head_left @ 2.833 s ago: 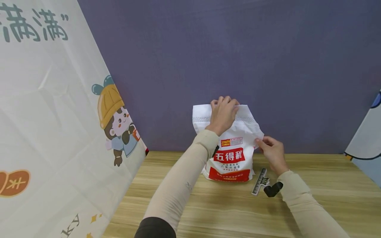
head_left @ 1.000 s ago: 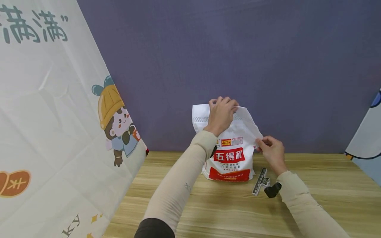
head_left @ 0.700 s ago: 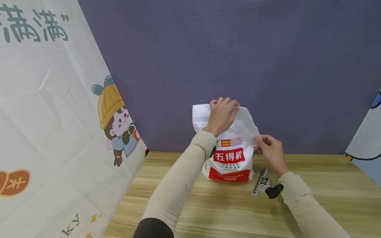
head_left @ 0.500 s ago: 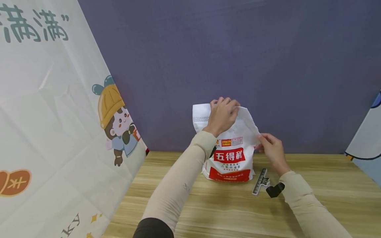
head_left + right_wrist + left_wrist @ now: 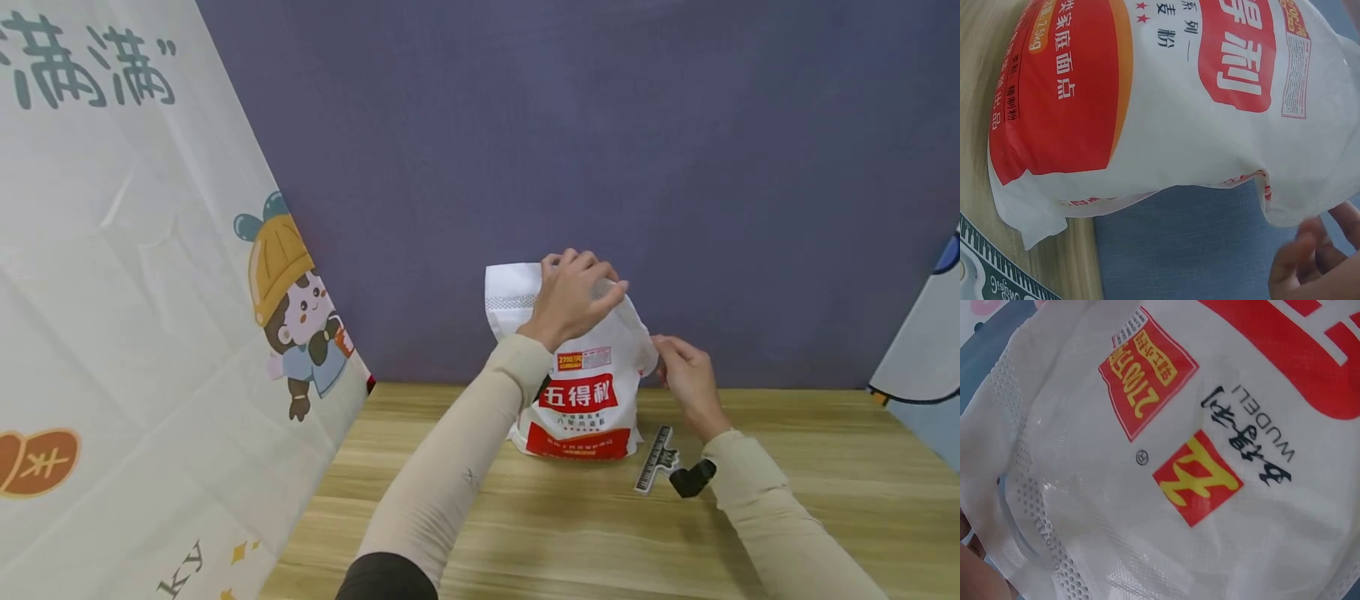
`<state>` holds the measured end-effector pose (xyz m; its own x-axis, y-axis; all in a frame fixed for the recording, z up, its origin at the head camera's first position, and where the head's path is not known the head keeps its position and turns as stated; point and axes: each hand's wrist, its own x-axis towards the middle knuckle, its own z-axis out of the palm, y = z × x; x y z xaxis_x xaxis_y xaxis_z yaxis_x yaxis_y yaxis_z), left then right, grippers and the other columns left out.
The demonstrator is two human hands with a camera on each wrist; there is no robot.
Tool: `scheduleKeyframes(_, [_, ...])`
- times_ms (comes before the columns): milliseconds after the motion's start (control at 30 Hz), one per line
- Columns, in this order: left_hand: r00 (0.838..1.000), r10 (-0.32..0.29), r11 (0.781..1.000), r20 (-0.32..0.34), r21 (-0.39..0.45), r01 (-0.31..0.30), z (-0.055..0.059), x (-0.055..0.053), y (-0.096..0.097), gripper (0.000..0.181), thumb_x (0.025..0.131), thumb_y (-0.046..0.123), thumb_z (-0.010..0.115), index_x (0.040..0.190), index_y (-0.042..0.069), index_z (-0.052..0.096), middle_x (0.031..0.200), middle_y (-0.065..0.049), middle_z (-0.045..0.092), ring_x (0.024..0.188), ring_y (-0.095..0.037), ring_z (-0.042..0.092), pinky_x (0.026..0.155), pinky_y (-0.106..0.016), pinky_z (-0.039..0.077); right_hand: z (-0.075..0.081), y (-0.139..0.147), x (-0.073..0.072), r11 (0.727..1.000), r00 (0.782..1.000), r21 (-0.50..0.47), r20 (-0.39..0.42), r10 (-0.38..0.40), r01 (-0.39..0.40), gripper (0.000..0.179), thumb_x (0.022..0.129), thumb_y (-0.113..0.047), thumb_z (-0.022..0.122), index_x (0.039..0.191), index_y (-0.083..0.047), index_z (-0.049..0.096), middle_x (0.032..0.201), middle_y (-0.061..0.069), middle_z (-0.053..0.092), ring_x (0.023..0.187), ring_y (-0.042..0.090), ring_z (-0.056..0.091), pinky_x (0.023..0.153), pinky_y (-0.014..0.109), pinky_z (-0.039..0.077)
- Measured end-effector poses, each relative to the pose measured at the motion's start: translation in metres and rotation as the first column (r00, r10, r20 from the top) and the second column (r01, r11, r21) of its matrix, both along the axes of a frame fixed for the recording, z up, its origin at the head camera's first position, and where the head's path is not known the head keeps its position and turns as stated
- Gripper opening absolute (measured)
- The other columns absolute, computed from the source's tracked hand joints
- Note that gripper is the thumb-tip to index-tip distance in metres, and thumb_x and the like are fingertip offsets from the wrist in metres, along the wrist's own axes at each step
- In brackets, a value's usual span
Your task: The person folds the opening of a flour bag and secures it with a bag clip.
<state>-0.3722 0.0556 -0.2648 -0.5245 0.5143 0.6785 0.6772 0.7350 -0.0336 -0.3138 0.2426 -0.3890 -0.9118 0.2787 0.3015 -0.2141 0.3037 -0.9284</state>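
A white plastic flour bag (image 5: 579, 425) with red printing stands upright on the wooden table. My left hand (image 5: 570, 300) holds its top edge, fingers curled over the rim and thumb to the right. In the left wrist view, a finger (image 5: 982, 575) shows at the bag's perforated top band, beside a slot. My right hand (image 5: 690, 379) pinches the bag's upper right side, which droops outward. In the right wrist view, the right fingertips (image 5: 1310, 240) are at the lower edge of that drooping flap. The far side of the bag is hidden.
A clip (image 5: 656, 460) with a piano-key pattern lies on the table (image 5: 525, 533), right of the bag and close to the black camera (image 5: 693, 478) on my right wrist. A dark cloth (image 5: 600, 125) hangs behind; a printed white sheet (image 5: 135, 317) borders the left.
My left hand has shifted right along the bag's top, its thumb now farther out. The right hand has moved slightly up at the drooping side. The clip has stayed put.
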Motion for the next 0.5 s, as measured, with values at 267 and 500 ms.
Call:
scheduleKeyframes(267, [1.000,0.018,0.999,-0.005,-0.028,-0.018,0.003,0.005,-0.003,0.030,0.097,0.049,0.043,0.100,0.034,0.069,0.103,0.014,0.063,0.102,-0.008,0.050,0.104,-0.041,0.029,0.007,-0.007,0.002,0.994,0.999,0.101,-0.019,-0.047,0.049,0.053,0.097,-0.051,0.046,0.124,-0.010,0.063,0.121,0.004,0.062,0.102,0.006,0.052,0.084,0.023,0.040])
scheduleKeyframes(500, [1.000,0.004,1.000,-0.022,-0.011,-0.005,0.004,0.006,-0.008,0.015,0.091,0.037,0.051,0.088,0.035,0.066,0.094,0.016,0.061,0.095,-0.007,0.049,0.103,-0.041,0.031,0.015,-0.014,0.004,0.993,1.000,0.116,0.000,-0.009,0.009,0.057,0.095,-0.057,0.044,0.128,-0.014,0.061,0.129,0.012,0.060,0.110,0.020,0.055,0.089,0.036,0.045])
